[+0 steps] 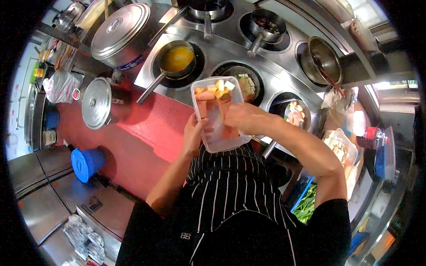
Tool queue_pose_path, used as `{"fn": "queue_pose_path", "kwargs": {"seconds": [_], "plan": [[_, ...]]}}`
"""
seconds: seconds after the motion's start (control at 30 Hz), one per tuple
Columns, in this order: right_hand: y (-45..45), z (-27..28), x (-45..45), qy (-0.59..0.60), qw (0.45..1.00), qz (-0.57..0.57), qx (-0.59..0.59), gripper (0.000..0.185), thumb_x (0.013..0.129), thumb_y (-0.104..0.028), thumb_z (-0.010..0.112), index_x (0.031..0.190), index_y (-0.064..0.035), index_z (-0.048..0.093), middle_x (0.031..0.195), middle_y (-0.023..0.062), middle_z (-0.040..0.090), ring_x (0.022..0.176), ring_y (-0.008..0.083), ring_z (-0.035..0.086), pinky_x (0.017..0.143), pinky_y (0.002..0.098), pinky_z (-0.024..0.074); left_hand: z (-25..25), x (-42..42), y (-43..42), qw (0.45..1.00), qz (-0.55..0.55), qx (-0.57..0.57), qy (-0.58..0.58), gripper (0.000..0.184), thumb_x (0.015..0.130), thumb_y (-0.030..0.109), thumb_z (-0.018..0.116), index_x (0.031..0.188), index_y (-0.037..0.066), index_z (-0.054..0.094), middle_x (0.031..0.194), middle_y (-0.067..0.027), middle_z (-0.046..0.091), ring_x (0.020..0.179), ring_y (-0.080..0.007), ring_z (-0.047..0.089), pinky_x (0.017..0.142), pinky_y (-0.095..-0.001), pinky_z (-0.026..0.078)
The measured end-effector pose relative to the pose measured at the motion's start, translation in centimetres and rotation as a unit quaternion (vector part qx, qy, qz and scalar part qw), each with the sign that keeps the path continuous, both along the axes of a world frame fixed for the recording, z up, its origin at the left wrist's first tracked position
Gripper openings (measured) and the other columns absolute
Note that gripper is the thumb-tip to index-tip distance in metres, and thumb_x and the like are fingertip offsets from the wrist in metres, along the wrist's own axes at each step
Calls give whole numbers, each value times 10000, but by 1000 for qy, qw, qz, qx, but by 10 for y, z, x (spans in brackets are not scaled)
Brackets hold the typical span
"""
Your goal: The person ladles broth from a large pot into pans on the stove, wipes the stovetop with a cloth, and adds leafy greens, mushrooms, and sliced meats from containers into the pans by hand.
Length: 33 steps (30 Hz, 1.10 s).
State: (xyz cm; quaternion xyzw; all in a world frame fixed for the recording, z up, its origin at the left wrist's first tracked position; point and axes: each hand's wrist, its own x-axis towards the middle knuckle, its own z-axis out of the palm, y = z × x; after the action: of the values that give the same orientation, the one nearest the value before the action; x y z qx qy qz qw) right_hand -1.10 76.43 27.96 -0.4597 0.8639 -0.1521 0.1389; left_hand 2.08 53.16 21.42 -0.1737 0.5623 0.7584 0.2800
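Observation:
A clear plastic container point(236, 142) is held in front of my apron, with orange-pink slices and pale and yellow chunks point(220, 86) inside. My left hand point(196, 133) grips its left side, fingers wrapped round the wall. Over the right side, my right hand point(242, 119) reaches into the container with its fingers closed on the orange-pink pieces point(225, 107). Just beyond the container, a pan point(246, 84) with food in it sits on a burner, partly hidden by the container. A pan with orange-yellow liquid point(178, 58) stands to its left.
More pans stand on the stove: one with dark contents point(268, 24), a wok point(324, 60) and a pan of pale and pink food point(294, 113). A large lidded pot point(120, 32), a second lidded pot point(96, 103) and a blue bin point(85, 164) are at left. Greens point(306, 204) lie at lower right.

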Motion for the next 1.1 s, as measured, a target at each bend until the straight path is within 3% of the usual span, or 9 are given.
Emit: {"fn": "queue_pose_path", "kwargs": {"seconds": [0.03, 0.13, 0.43, 0.53, 0.67, 0.77, 0.97, 1.03, 1.1], "plan": [[-5, 2, 4, 19, 994, 26, 105, 141, 789, -104, 565, 866, -113, 683, 916, 62, 630, 953, 254, 576, 832, 358, 461, 4, 0, 3, 1000, -8, 8, -11, 565, 846, 271, 622, 1320, 38, 422, 1076, -94, 563, 817, -211, 613, 634, -333, 517], [-1, -16, 15, 113, 988, 29, 105, 128, 789, -133, 574, 835, -116, 691, 910, 31, 627, 996, 222, 561, 837, 325, 450, 9, 1, 6, 998, -64, -7, 10, 557, 844, 265, 630, 1311, 33, 436, 1068, -98, 567, 808, -209, 609, 641, -336, 516], [-5, -26, 37, 58, 974, 87, 200, 145, 738, -152, 637, 805, -95, 752, 963, 81, 667, 992, 290, 597, 803, 381, 497, -17, 18, 10, 994, -103, 29, 13, 479, 857, 276, 621, 1245, 36, 475, 1008, -97, 580, 790, -222, 604, 682, -363, 524], [1, -29, 40, 42, 990, 65, 120, 129, 734, -144, 647, 790, -96, 752, 919, 108, 675, 929, 308, 621, 793, 393, 504, -17, 20, 5, 992, -117, 28, -36, 443, 868, 285, 606, 1221, 47, 484, 1006, -100, 580, 793, -232, 610, 685, -371, 533], [3, -15, 32, 25, 986, 28, 162, 190, 726, -114, 652, 891, -83, 741, 906, 113, 677, 900, 297, 636, 811, 386, 506, -26, 19, 3, 994, -101, 36, -21, 446, 876, 295, 594, 1232, 52, 479, 1015, -104, 576, 793, -241, 616, 672, -374, 537], [13, -7, 25, -133, 988, -72, 21, 261, 756, -105, 660, 1010, -61, 699, 930, 112, 685, 892, 291, 646, 812, 387, 515, -26, 14, 0, 996, -65, 56, -27, 449, 877, 294, 581, 1237, 47, 475, 1022, -108, 572, 785, -243, 620, 668, -375, 544], [13, -12, 33, -394, 840, -267, -262, 183, 896, -119, 643, 1061, -41, 641, 939, 15, 666, 796, 141, 621, 737, 291, 513, -21, 9, -11, 997, -68, -2, -40, 429, 875, 271, 551, 1224, 31, 480, 1015, -104, 569, 788, -229, 627, 683, -353, 550], [24, -20, 33, -532, 648, -387, -384, 205, 919, -108, 611, 1115, -59, 647, 1003, 5, 682, 889, 102, 618, 787, 286, 506, -40, 10, -18, 999, -8, 31, -28, 398, 873, 268, 551, 1181, 22, 497, 1006, -104, 569, 789, -218, 628, 666, -341, 538], [30, -25, 28, -467, 588, -481, -453, 214, 943, -200, 601, 1101, -64, 650, 973, 4, 665, 814, 89, 606, 713, 250, 499, -53, 8, -29, 1000, -10, 26, -14, 381, 872, 267, 549, 1159, 21, 506, 996, -104, 567, 788, -217, 627, 658, -338, 534]]}}
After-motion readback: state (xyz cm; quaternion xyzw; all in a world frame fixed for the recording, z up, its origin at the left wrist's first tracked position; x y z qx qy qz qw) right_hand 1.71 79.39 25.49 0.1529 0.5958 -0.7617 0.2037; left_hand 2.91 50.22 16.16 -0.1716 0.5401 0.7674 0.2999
